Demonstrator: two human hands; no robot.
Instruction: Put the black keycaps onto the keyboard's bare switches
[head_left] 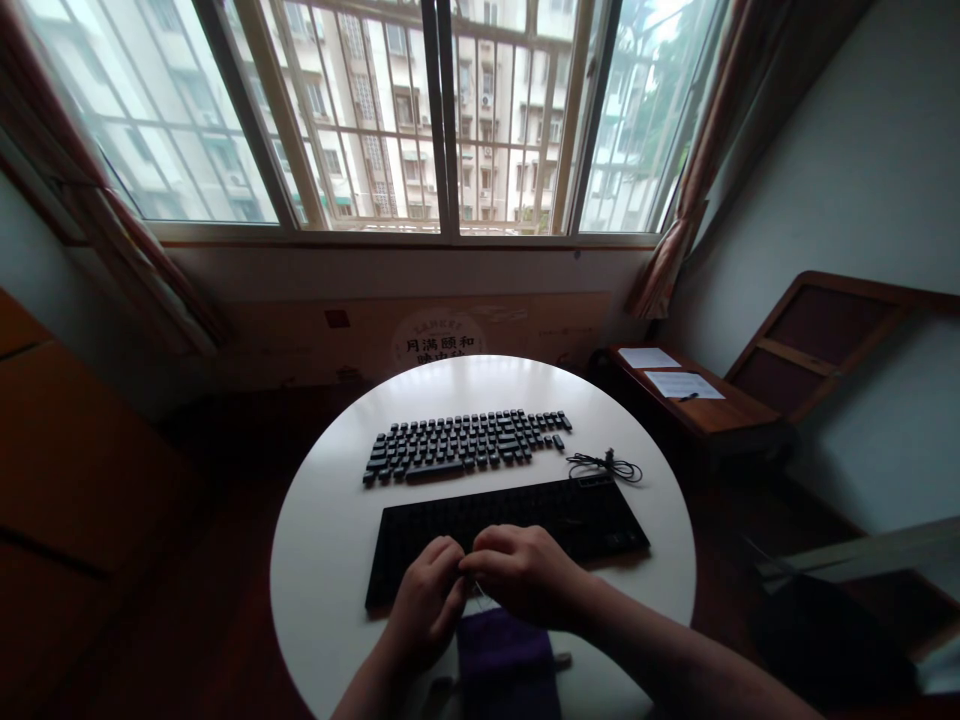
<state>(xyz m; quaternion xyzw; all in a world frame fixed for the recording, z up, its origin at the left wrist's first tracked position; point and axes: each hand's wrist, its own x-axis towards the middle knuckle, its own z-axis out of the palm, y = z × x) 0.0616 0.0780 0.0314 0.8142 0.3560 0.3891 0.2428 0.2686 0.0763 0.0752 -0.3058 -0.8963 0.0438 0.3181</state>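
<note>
My left hand [429, 598] and my right hand [525, 572] meet over the front edge of a black keyboard base [517, 508]. Both are closed, fingertips pinched together and touching. What they hold is mostly hidden; thin, wire-like lines show just below the fingers. Below my hands lies a purple cloth [506, 655] at the near side of the table. Behind the base, loose dark keycaps [465, 440] are laid out in keyboard order. A black coiled cable [607, 465] rests at the base's back right corner.
The round white table [322, 540] carries everything. Small objects, too dim to name, lie on either side of the cloth. At the right stands a wooden chair [750, 405] with papers [684, 385] and a pen on it. A barred window [442, 130] and curtains are ahead.
</note>
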